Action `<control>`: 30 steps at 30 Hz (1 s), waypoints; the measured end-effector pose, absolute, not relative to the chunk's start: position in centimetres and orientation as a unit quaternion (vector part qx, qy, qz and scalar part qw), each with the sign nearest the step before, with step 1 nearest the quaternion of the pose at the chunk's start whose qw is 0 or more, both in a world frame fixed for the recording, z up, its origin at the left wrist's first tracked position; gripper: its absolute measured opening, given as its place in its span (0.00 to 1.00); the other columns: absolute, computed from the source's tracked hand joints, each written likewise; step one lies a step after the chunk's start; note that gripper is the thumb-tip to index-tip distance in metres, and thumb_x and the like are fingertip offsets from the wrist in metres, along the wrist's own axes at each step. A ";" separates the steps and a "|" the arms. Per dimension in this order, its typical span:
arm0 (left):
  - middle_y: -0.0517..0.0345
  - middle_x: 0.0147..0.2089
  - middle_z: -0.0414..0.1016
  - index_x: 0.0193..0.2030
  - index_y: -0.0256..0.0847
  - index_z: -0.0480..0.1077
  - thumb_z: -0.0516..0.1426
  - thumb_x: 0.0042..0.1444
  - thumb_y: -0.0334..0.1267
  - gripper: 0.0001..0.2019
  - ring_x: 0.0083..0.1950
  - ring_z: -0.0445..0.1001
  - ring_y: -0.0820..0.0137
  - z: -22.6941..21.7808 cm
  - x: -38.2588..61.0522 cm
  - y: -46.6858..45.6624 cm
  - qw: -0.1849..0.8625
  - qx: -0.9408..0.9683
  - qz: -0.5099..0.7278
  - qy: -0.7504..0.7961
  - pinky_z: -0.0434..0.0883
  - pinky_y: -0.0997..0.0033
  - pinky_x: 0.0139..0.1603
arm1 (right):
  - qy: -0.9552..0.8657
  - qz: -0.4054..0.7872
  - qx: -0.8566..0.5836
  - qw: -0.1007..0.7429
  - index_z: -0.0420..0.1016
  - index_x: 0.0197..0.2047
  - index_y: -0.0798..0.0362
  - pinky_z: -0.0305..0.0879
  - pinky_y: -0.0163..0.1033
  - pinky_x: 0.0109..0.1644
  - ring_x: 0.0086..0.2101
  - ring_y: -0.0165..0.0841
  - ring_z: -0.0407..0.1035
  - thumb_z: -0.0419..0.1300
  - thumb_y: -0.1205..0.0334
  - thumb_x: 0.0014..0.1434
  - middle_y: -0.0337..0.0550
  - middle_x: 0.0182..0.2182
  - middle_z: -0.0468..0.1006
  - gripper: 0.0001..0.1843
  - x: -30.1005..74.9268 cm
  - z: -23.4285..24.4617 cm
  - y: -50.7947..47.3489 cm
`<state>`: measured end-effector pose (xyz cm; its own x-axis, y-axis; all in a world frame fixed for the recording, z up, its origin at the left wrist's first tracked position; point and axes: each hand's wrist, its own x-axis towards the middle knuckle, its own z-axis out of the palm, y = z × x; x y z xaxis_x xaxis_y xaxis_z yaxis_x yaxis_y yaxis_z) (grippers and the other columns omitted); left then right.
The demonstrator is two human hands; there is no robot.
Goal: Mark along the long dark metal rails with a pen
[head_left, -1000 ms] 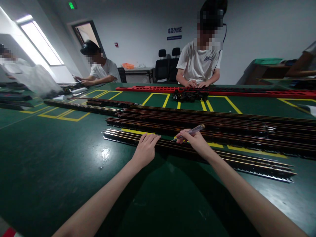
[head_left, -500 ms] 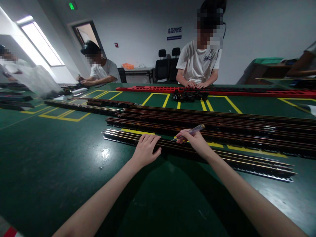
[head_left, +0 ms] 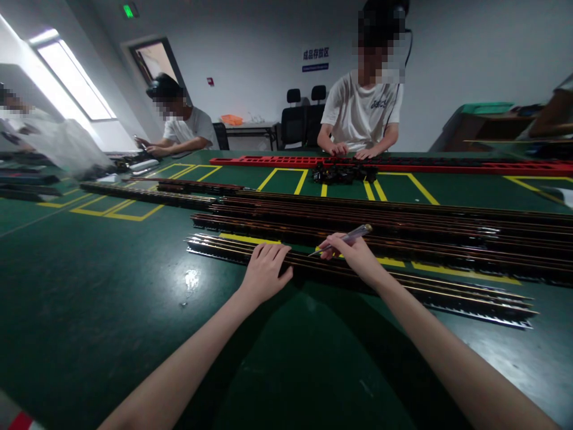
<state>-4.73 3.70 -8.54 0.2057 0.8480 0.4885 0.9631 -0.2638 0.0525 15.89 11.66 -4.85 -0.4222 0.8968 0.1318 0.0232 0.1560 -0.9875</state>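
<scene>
In the view from my head, the only one here, my left hand lies across the near bundle of dark strips, fingers side by side over the top and thumb apart on the side toward me; I cannot tell whether they squeeze it or simply rest there. Straddling it like that would, I judge, stop it from sliding or rolling. The bundle lies lengthwise in front of me on the green tabletop, slanting a little toward me at its right end, so its middle falls within easy reach of both hands. My right hand is closed around a slim pointed tool, held much like a pen, its butt up and to the right and its tip down and left at the bundle, between my hands; that grip probably favours fine control. I cannot tell whether the tip touches. Just beyond, a wider row of dark strips runs roughly parallel, perhaps set so for orderly reach, with yellow tape showing in the gap. Farther off, a co-worker has both hands at a long red rack, behind a dark cluster of parts.
</scene>
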 end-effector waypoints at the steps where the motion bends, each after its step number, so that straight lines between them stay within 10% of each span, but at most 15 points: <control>1: 0.48 0.50 0.76 0.52 0.39 0.70 0.53 0.58 0.37 0.15 0.53 0.72 0.58 -8.5 -4.7 3.7 0.133 -0.764 -0.217 -0.593 0.64 0.52 0.59 | -0.646 0.542 -0.356 0.402 0.77 0.26 0.56 0.69 0.41 0.35 0.25 0.34 0.72 0.64 0.40 0.48 0.47 0.22 0.78 0.24 15.9 -4.8 11.7; 30: 0.48 0.50 0.76 0.50 0.39 0.70 0.52 0.57 0.34 0.15 0.55 0.70 0.57 -8.6 -4.6 3.6 0.151 -0.745 -0.224 -0.610 0.60 0.49 0.63 | -0.617 0.543 -0.385 0.419 0.74 0.20 0.55 0.68 0.38 0.29 0.20 0.32 0.69 0.60 0.53 0.48 0.45 0.16 0.74 0.15 16.6 -4.5 12.0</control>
<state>-4.63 3.61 -8.62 0.1561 0.8410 0.5181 0.9764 -0.2106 0.0475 16.60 12.05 -4.52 -0.3513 0.9311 0.0984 0.0194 0.1123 -0.9935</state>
